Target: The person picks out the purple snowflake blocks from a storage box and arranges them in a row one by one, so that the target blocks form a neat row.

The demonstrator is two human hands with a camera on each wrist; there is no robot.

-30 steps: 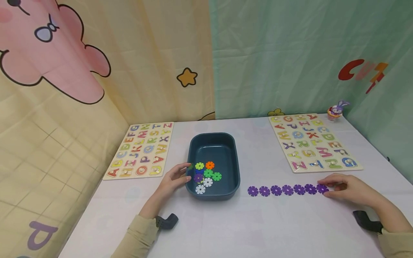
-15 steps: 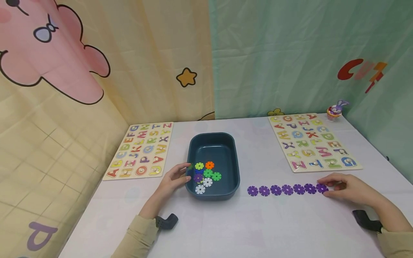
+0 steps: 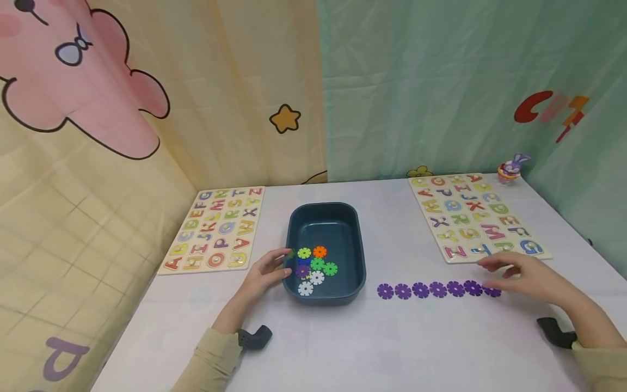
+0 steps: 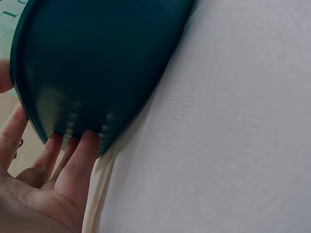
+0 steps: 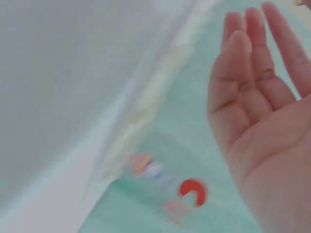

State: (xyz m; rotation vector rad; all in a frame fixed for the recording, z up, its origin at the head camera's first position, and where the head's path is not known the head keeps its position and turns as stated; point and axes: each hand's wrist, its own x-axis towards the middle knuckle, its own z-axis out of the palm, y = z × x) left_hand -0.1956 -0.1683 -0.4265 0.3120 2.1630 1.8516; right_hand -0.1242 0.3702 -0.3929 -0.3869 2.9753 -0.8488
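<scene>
In the head view, a row of several purple snowflake discs (image 3: 438, 289) lies flat on the white table. My right hand (image 3: 534, 276) hovers at the row's right end, partly covering the last purple disc (image 3: 492, 293). Nothing shows between its fingers, and the right wrist view has the palm and extended fingers (image 5: 256, 43) in sight. My left hand (image 3: 263, 276) touches the left side of a dark teal bin (image 3: 350, 256), its fingertips resting against the outer wall in the left wrist view. Loose discs in white, green, yellow, orange, blue and purple (image 3: 302, 270) lie inside the bin.
A wooden alphabet puzzle board (image 3: 214, 228) lies to the left of the bin. Another alphabet board (image 3: 477, 218) lies behind the purple row. A small purple rabbit figure (image 3: 511, 167) stands at the back right corner. Printed curtains border the back and sides.
My right hand has let go of the last purple disc and lifted slightly up and away from it. The left hand stays against the bin.
</scene>
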